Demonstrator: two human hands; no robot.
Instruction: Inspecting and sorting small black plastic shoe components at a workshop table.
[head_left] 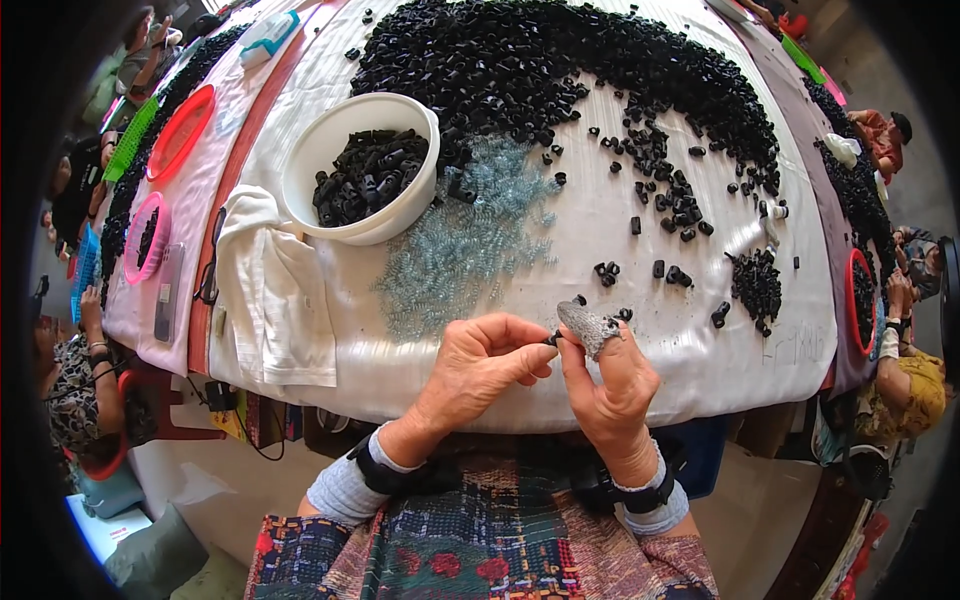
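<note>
My left hand (485,362) is closed in a pinch on a small black plastic piece (552,340), just above the near side of the cloth-covered table. Close beside it, my right hand (612,385) is also closed, its thumb against a forefinger wrapped in a grey knitted finger cover (588,325). Small black bits (625,314) show at that finger; the fingers partly hide what they grip. Beyond my hands lies a heap of pale bluish coil springs (470,250). Further off, a large mound of black plastic parts (470,60) spreads across the table.
A white bowl (430,125) of black parts stands left of the springs, with a white cloth (275,290) nearby. Small black pieces (757,290) lie in a pile to the right. Other people work at both sides, near red (182,130) and pink baskets (165,240).
</note>
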